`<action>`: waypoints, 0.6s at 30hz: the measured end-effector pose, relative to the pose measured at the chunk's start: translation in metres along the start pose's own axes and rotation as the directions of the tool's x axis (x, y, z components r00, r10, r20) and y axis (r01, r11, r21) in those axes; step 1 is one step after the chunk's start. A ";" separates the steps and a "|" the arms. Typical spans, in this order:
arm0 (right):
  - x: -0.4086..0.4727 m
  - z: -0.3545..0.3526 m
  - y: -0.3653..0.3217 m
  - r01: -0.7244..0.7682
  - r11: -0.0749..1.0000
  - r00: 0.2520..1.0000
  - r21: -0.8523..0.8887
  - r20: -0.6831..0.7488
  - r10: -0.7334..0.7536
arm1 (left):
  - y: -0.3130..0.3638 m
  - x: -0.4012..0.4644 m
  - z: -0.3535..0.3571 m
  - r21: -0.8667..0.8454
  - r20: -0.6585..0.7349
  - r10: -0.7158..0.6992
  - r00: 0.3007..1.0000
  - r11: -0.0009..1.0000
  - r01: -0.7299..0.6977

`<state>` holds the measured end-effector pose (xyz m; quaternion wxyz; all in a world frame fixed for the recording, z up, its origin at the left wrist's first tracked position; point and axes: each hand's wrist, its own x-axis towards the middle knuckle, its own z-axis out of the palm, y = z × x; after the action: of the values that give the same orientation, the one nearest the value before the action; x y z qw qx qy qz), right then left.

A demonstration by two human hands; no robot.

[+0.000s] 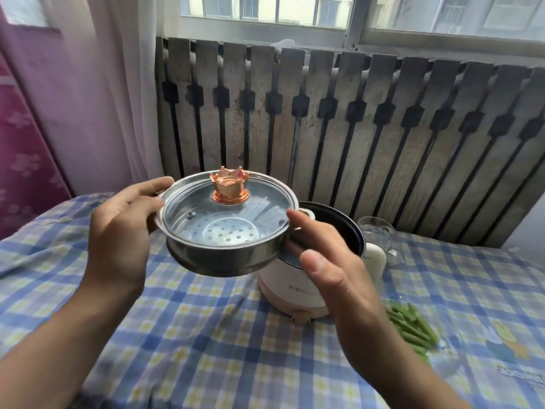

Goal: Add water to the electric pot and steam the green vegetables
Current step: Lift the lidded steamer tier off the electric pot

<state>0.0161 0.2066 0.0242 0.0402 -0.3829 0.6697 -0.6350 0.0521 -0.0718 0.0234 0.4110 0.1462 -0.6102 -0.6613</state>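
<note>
A steel steamer basket (224, 258) with a perforated floor hangs in the air, tilted toward me, left of the pot. A glass lid (227, 214) with a copper crown-shaped knob (230, 187) covers it. My left hand (124, 237) grips its left handle and my right hand (321, 255) grips its right handle. The white electric pot (283, 290) with a dark inside stands uncovered on the table behind my right hand. Green vegetables (413, 323) lie in a clear bag right of the pot. A clear glass mug (377, 234) stands behind the pot.
A blue and yellow checked cloth (206, 335) covers the table. A weathered slatted wooden panel (354, 137) stands close behind under a window. A pink curtain (23, 143) hangs at the left.
</note>
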 end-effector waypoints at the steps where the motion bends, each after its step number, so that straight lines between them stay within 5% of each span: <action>1: -0.002 0.005 -0.001 -0.010 1.000 0.999 0.020 0.035 0.010 | 0.000 0.003 -0.003 0.022 -0.019 0.001 1.000 1.000 0.000; 6: -0.006 0.030 0.000 -0.060 0.998 0.984 0.017 0.169 0.057 | -0.002 0.025 -0.024 0.082 -0.049 -0.082 0.995 0.993 0.085; 11: -0.011 0.050 0.017 -0.130 0.989 0.975 0.064 0.191 0.116 | -0.014 0.038 -0.039 0.124 -0.060 -0.292 0.954 0.946 0.298; 18: -0.019 0.067 0.034 -0.289 0.954 0.939 0.080 0.215 0.267 | -0.039 0.027 -0.045 0.222 -0.127 -0.388 0.913 0.886 0.407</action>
<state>0.0502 0.1589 -0.0270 0.2183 -0.3440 0.6735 -0.6167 0.0527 -0.1257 -0.0136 0.2693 0.3433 -0.6272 -0.6451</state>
